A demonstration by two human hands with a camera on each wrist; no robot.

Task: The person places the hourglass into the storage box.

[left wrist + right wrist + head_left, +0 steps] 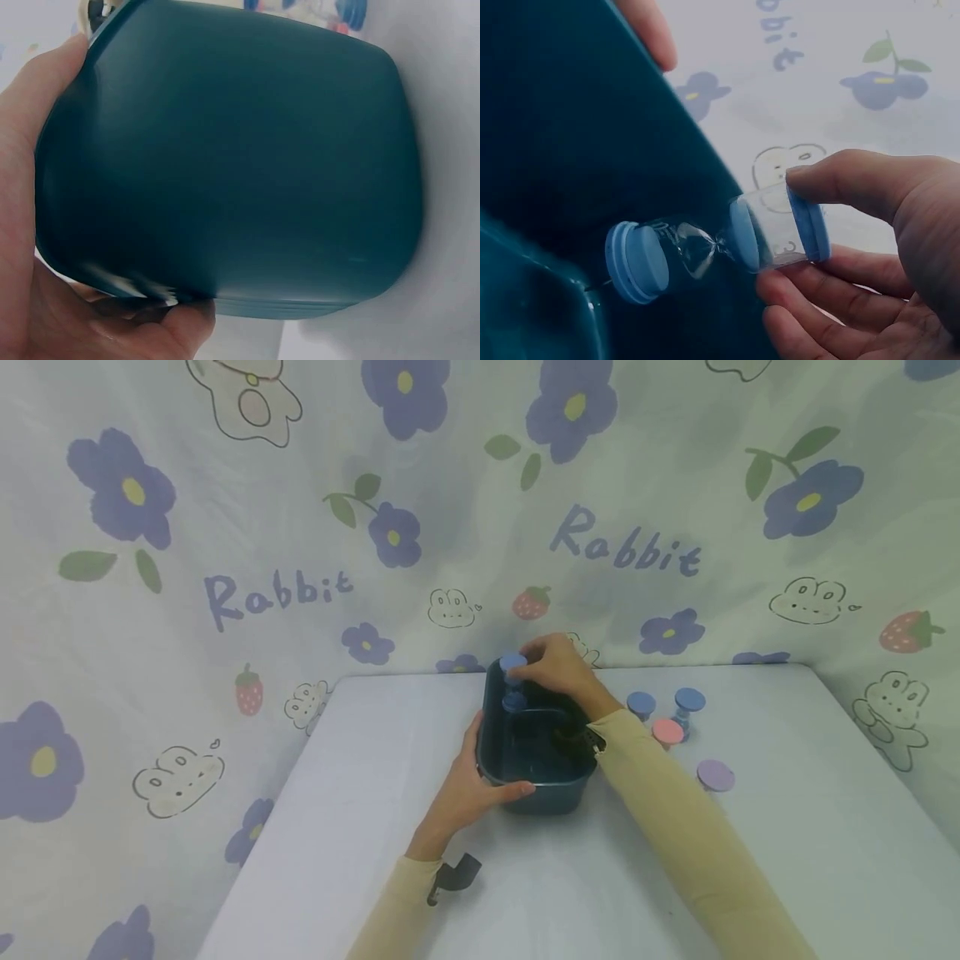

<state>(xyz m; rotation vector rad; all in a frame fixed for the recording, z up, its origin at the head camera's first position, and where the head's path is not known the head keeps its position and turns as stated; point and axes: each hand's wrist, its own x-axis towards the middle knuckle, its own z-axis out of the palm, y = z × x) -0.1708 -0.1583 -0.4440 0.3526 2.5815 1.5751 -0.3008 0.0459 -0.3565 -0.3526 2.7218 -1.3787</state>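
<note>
A dark teal bin (543, 799) with an inner divider stands at the back middle of the table. My left hand (467, 792) grips its left side, the thumb along the near edge; in the left wrist view the fingers (191, 324) curl at the bin's edge. My right hand (558, 667) reaches over the bin and pinches a sand timer (765, 232) by its blue cap. Clear glass and blue sand show between the timer's two blue caps. Its lower end is inside the bin's far-left part; whether it touches the bottom I cannot tell.
Right of the bin stand more sand timers: two with blue tops (641, 704), one pink-topped (667, 732) and one purple-topped (716, 775). My right sleeve passes close to them. A printed curtain (480, 527) hangs behind the white table (360, 760).
</note>
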